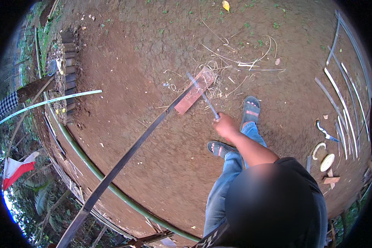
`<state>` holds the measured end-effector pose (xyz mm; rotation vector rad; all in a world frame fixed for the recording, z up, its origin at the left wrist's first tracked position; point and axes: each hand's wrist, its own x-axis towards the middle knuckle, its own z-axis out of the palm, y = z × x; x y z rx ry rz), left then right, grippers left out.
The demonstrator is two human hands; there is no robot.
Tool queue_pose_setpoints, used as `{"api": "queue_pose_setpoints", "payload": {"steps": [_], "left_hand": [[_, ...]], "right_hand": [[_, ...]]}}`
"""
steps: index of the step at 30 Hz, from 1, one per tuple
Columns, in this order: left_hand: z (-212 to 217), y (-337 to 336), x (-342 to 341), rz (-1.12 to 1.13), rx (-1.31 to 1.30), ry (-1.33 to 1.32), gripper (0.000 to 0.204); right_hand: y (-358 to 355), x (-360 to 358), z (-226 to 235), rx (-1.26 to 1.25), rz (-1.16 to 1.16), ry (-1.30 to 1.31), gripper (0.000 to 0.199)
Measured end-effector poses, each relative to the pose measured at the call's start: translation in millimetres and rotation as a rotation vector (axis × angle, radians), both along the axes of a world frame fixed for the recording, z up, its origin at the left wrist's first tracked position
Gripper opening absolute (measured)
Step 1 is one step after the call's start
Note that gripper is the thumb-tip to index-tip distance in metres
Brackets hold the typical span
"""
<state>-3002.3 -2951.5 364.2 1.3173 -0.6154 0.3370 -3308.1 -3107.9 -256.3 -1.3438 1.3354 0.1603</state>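
Observation:
My right hand [225, 125] reaches out from the lower right, closed round the handle of a long, narrow knife [212, 108]. Motion smears the blade's far part, which crosses over a reddish flat wooden block [188, 101] on the ground. A long, dark, flat strip, seemingly bamboo [139, 144], runs from the lower left edge up to this block, its far end lying on it under the blade. Thin pale shavings [219, 78] curl around the block's far end. My left hand does not show; a dark blurred patch covers part of my body.
A green pole [76, 151] curves along the left, near stacked short logs [69, 70] and a red-and-white flag [22, 169]. At right lie several strips [338, 91], a knife with a blue part [326, 132] and a pale disc [327, 162]. Sandalled feet [250, 110] stand beside the block.

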Motion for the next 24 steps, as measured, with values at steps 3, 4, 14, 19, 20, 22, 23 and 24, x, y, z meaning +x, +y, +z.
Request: {"api": "queue_pose_setpoints", "payload": {"steps": [3, 4, 14, 19, 20, 22, 23, 24], "left_hand": [[-0.4, 4.0, -2.9, -0.089, -0.034, -0.156, 0.027], [-8.1, -9.1, -7.2, 0.331, -0.004, -0.381, 0.032], [-13.9, 5.4, -59.3, -0.259, -0.174, -0.03, 0.047], [-19.0, -0.3, -68.5, -0.448, -0.197, 0.002, 0.05], [-16.6, 2.1, -67.7, -0.472, -0.18, -0.023, 0.049], [-18.6, -1.7, -67.5, -0.512, -0.175, -0.037, 0.045], [-15.4, -0.2, -66.6, -0.513, -0.147, -0.046, 0.043], [-6.4, 3.7, -65.8, -0.517, -0.118, -0.061, 0.041]], "right_hand": [[-6.2, 34.5, 86.1, -0.068, 0.177, -0.172, 0.02], [-6.5, 49.9, 120.0, -0.02, 0.228, -0.23, 0.019], [-9.8, 53.2, 186.6, 0.041, 0.535, -0.19, 0.023], [-44.9, 24.0, 124.4, -0.056, 0.55, -0.128, 0.026], [-42.6, 28.8, 148.0, -0.063, 0.565, -0.192, 0.026], [-39.4, 39.1, 164.8, -0.092, 0.652, -0.322, 0.024], [-36.4, 39.4, 160.5, -0.117, 0.632, -0.395, 0.024], [-31.3, 36.8, 127.2, -0.064, 0.545, -0.288, 0.026]]}}
